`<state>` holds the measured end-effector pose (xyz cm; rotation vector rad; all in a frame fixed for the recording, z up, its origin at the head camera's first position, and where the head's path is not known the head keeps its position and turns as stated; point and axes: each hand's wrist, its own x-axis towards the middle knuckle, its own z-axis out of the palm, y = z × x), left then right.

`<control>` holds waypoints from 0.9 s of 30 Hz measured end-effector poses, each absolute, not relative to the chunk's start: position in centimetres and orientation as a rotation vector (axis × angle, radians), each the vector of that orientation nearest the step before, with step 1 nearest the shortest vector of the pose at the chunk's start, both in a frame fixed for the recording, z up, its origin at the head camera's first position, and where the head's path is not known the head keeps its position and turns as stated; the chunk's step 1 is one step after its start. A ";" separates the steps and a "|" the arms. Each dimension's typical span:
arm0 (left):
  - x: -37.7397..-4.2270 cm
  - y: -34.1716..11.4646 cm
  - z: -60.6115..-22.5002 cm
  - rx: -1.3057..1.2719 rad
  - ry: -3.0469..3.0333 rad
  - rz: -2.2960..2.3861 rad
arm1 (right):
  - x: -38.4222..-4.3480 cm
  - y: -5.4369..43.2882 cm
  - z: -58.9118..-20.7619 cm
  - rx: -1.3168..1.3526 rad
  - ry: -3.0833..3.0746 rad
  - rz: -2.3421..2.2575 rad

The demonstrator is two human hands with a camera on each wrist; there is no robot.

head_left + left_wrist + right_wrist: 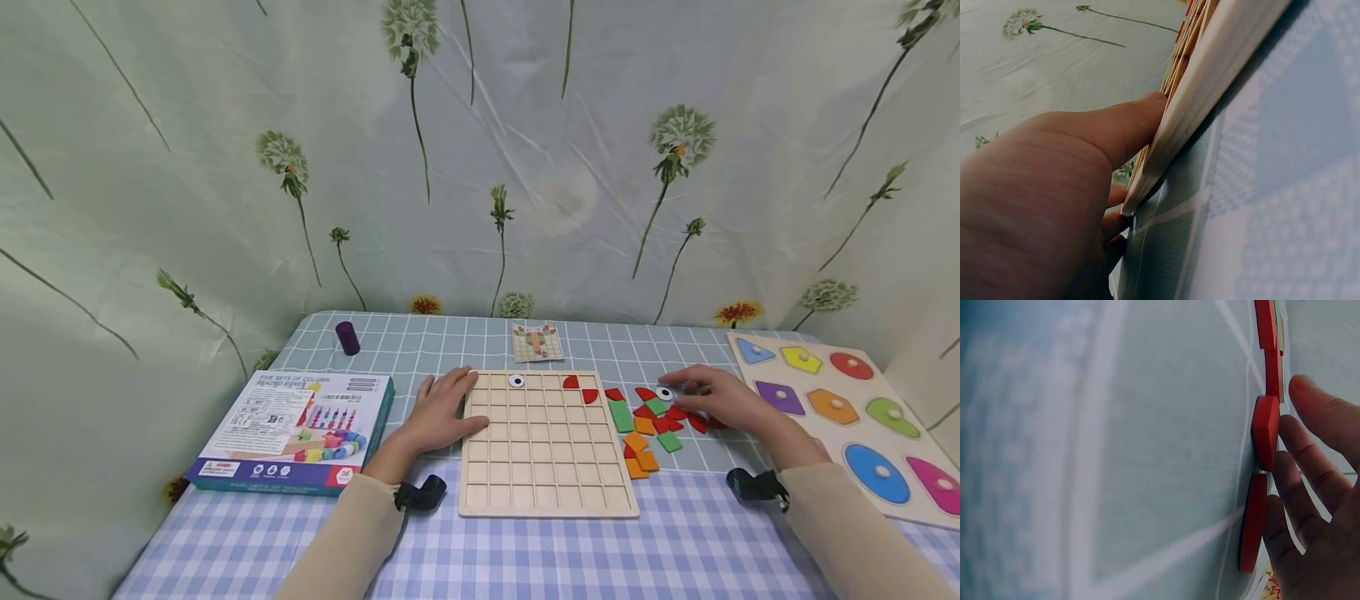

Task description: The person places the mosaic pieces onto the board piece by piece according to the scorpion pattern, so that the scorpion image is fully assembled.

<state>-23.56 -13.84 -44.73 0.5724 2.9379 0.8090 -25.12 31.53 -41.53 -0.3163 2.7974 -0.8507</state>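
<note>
My left hand (442, 411) rests at the upper left edge of a wooden grid board (536, 467). In the left wrist view its thumb (1138, 119) lies on the board's face, with the other fingers around the far corner. A white eye tile (517, 381) and two red quarter-circle tiles (590, 397) sit in the board's top rows. My right hand (708, 394) hovers over the loose tiles right of the board, its thumb and forefinger apart around a second eye tile (664, 392). In the right wrist view its fingers are close beside red tiles (1265, 432).
Green tiles (621, 417) and orange tiles (641, 461) lie along the board's right side. A pattern card (537, 343) is behind the board. A boxed toy (292, 429) and a purple cylinder (347, 338) stand left; a knobbed shape puzzle (847, 437) lies right.
</note>
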 end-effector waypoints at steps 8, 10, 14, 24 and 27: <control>-23.6 -13.7 -44.6 0.574 2.937 0.802 | -25.5 31.0 -41.8 -0.358 2.852 -0.804; -23.6 -13.7 -44.6 0.574 2.935 0.804 | -25.5 30.9 -41.7 -0.355 2.867 -0.786; -23.6 -13.8 -44.7 0.571 2.933 0.800 | -25.6 30.7 -41.7 -0.309 2.859 -0.778; -23.6 -13.8 -44.8 0.572 2.943 0.805 | -25.6 30.7 -41.7 -0.234 2.838 -0.848; -23.6 -13.8 -44.8 0.568 2.943 0.800 | -25.6 30.8 -41.7 -0.228 2.840 -0.856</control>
